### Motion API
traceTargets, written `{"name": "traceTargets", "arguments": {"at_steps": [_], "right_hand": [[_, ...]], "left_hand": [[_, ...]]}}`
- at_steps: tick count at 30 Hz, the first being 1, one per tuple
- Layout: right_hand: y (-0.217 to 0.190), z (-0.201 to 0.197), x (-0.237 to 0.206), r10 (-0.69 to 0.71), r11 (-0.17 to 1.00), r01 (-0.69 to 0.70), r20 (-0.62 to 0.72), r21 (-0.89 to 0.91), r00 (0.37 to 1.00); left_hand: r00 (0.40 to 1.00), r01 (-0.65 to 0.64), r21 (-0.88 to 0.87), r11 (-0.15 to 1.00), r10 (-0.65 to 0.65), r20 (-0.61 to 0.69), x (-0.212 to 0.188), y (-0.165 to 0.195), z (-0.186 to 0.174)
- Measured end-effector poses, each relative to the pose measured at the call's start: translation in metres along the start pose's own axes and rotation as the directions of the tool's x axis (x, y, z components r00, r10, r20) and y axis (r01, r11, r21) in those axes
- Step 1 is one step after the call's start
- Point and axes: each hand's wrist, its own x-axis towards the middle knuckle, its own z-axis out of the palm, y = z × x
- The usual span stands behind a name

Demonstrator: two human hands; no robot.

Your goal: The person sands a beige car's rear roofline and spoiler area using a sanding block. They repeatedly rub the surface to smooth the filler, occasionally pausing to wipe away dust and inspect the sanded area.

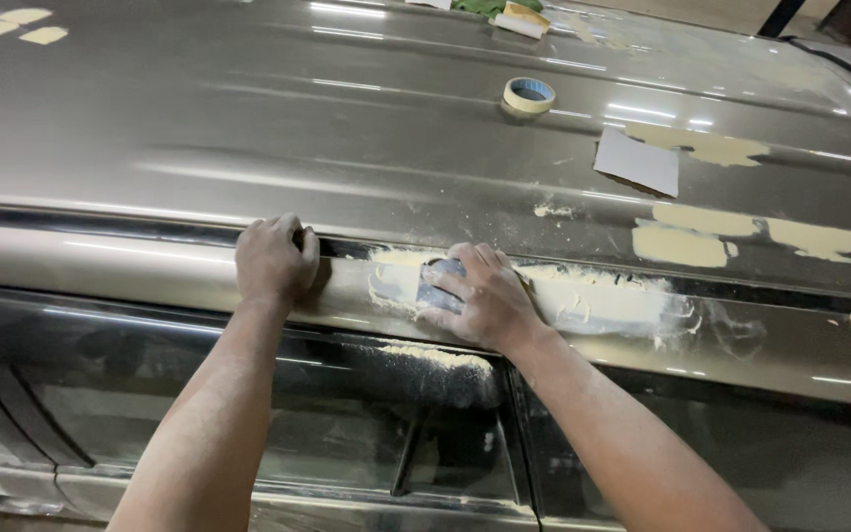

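The right hand [480, 296] is pressing a sanding pad [438, 284], mostly hidden under its fingers, onto pale filler [593, 296]; the left hand [273, 261] is gripping the car roof's edge [130, 222], fingertips curled out of sight.

From here I see the car roof [248, 108] as painted metal, grey-brown and glossy enough to mirror the ceiling lights in streaks, but broken by matt, chalky patches of pale yellow filler [687, 244] that look dry and slightly rough. The roof rail [100, 261] under my hands is the same shiny metal, smeared with more dull filler [593, 296] and dusted with fine powder, which also lies on the dark glossy window glass [347, 433]. My right hand [485, 296] presses a greyish abrasive sheet [437, 291] that looks matt and gritty, while the tape roll [528, 96] appears papery and the white sheet [638, 161] looks like plain matt paper
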Motion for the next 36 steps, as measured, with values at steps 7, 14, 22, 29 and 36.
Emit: {"name": "traceTargets", "arguments": {"at_steps": [7, 14, 22, 29, 36], "right_hand": [[-0.004, -0.007, -0.023, -0.057, 0.997, 0.056, -0.013, -0.050, 0.998], [0.006, 0.037, 0.049, -0.262, 0.955, 0.243, -0.100, -0.168, 0.960], [-0.014, 0.003, -0.002, -0.270, 0.944, 0.244, -0.097, -0.221, 0.958], [0.004, 0.024, 0.032, -0.258, 0.948, 0.219, -0.156, -0.229, 0.953], [-0.001, 0.012, 0.017, -0.028, 0.999, 0.027, -0.024, -0.039, 0.999]], "left_hand": [[0.998, -0.049, 0.005, 0.999, 0.049, -0.025, 0.011, -0.008, 0.010], [0.999, 0.014, -0.015, 1.000, -0.013, 0.031, 0.011, -0.009, 0.009], [0.999, -0.032, -0.049, 0.998, 0.031, -0.026, 0.005, -0.010, 0.010], [1.000, 0.008, -0.025, 1.000, -0.008, 0.016, 0.007, -0.011, 0.011], [0.999, -0.013, -0.034, 0.999, 0.014, 0.038, 0.006, -0.006, 0.010]]}}
